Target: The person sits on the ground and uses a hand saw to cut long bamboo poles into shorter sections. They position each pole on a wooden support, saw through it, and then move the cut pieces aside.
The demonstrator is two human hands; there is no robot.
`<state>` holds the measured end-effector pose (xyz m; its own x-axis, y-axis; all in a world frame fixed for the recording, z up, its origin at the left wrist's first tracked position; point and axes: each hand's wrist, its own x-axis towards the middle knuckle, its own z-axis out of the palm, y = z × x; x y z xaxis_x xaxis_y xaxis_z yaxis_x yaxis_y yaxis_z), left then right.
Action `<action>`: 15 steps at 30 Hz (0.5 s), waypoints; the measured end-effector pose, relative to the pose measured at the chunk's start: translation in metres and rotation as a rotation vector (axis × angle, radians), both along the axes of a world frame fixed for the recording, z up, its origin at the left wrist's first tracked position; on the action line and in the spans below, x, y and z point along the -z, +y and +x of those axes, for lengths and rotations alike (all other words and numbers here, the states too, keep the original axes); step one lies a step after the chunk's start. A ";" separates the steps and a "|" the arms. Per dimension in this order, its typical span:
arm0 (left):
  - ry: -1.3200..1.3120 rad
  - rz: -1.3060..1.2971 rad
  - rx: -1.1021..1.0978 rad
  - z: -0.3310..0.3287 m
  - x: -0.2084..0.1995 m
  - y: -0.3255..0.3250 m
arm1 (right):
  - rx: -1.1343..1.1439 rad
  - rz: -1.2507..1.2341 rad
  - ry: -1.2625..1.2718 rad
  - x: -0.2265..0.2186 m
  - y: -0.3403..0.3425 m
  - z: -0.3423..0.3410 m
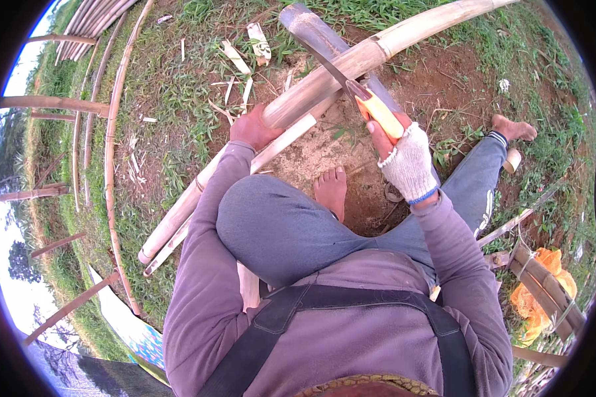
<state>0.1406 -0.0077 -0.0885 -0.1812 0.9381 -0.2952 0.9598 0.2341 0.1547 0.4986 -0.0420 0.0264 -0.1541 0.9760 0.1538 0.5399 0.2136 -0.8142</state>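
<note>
- A grey log lay crosswise under the pole, beyond the left fingers and ahead of the right.
- The pole ran from the left fingers away to the upper right; the left hand was bare, its fingers clasped round the near end.
- The right hand, in a glove, had its fingers closed about the handle of a bladed tool; the blade crossed the pole ahead of them. Whether it had bitten in could not be told.
- Just below the left fingers, a split strip slanted down leftward; another pole lay near it.
- The bent knee filled the space below the left fingers; a bare foot stood between the two hands.
- Chips were strewn beyond the left fingers, a rail fence well to their left. An orange bag lay well below and right of the right fingers.
- Textures: pole smooth, pale, round, ringed at a node; strip straight-edged; glove off-white knit, blue-cuffed; handle orange; blade dark, narrow; soil reddish, dusted pale.
</note>
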 end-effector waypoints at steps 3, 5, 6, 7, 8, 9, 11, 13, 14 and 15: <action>0.004 -0.023 0.003 -0.002 0.000 -0.002 | -0.040 0.024 0.018 -0.016 -0.077 0.063; -0.032 -0.036 0.012 -0.002 0.002 0.001 | -0.012 0.082 -0.137 -0.022 -0.120 0.099; -0.045 -0.043 0.020 0.000 0.003 0.002 | -0.017 0.055 -0.118 -0.021 -0.117 0.098; -0.035 -0.029 0.019 0.000 0.005 0.002 | -0.026 0.031 -0.096 -0.018 -0.106 0.091; -0.025 -0.016 0.015 0.000 0.006 0.001 | -0.038 0.008 -0.073 -0.017 -0.090 0.081; -0.015 0.002 0.025 0.003 0.004 0.002 | 0.023 -0.084 0.087 0.008 -0.061 0.055; -0.020 0.014 0.027 0.007 0.000 0.007 | -0.062 0.240 0.050 0.029 0.029 -0.008; -0.011 0.014 0.039 0.008 -0.004 0.009 | 0.008 0.233 -0.126 0.041 0.086 -0.043; -0.006 0.000 0.035 0.004 -0.001 0.008 | -0.011 0.185 -0.144 0.051 0.083 -0.044; -0.002 -0.013 0.033 0.000 0.001 0.009 | -0.026 0.136 -0.163 0.058 0.082 -0.039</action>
<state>0.1405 0.0009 -0.0892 -0.1496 0.9395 -0.3082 0.9667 0.2044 0.1537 0.4595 0.0395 -0.0312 -0.2129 0.9432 0.2549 0.6548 0.3314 -0.6793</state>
